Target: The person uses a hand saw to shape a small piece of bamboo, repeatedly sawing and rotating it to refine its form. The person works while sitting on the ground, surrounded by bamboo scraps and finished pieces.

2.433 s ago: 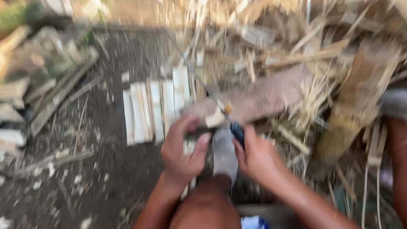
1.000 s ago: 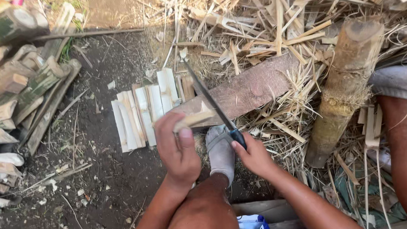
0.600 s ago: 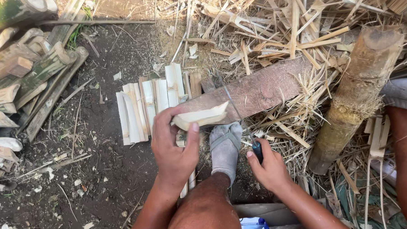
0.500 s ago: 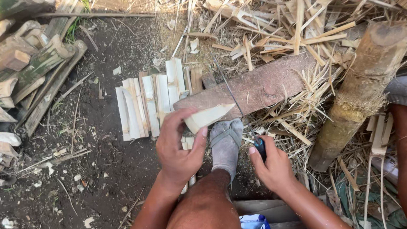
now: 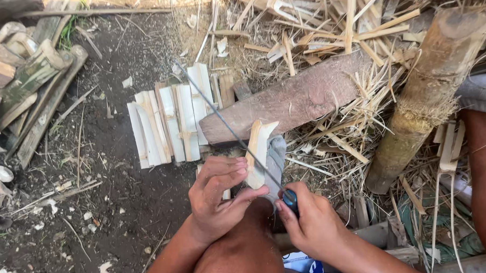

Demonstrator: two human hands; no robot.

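On the head view I see my left hand [image 5: 219, 201] closed around a short pale bamboo piece [image 5: 258, 152], fingers curled over its lower end and thumb pressed under it, so the piece stands tilted up from the hand with its top end against the edge of a reddish-brown wooden plank [image 5: 295, 99]. My right hand [image 5: 313, 224] is wrapped tight around the dark blue handle of a long thin blade [image 5: 226, 126]. The blade runs up and to the left from that handle, crosses the bamboo piece near its middle, and its tip ends over the dirt beyond a row of split bamboo slats [image 5: 172, 123]. Those slats lie side by side, flat on the dark soil, just left of the plank's lower end. A grey cloth [image 5: 276, 157] sits just beside the bamboo piece, on its right. A thick bamboo pole [image 5: 425, 98] leans at the right, well apart from both hands, with straw-like shavings [image 5: 331, 36] piled around the plank. A stack of cut bamboo chunks [image 5: 20, 90] lies at the far left. My bare knee [image 5: 244, 255] shows between the 2 forearms.
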